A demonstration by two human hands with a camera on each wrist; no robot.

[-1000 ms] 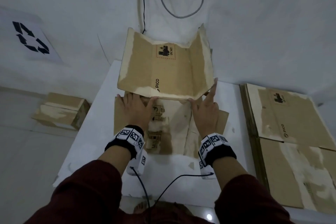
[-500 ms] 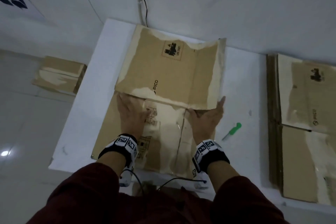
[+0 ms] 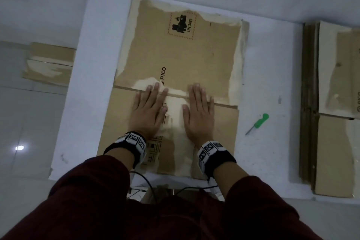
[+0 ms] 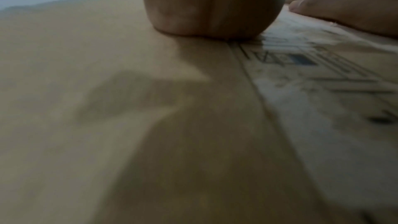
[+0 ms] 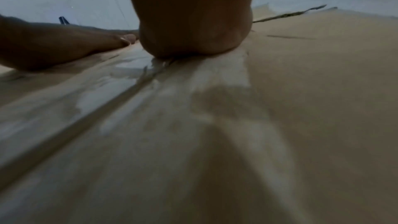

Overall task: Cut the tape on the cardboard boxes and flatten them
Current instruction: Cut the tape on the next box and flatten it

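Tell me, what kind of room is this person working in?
Probably a plain packing or recycling work area, not a home. A flattened cardboard box lies on a bare white table, a stack of flattened boxes sits to the right, and a green-handled tool lies between them.

Matt, scuffed cardboard box [image 3: 181,60]

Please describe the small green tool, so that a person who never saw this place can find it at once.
Start at the white table, where both hands press a flattened cardboard box. Right of that box, before the stack of flattened boxes, lies a small screwdriver on the bare surface. It is the only green thing, with a thin metal shaft.
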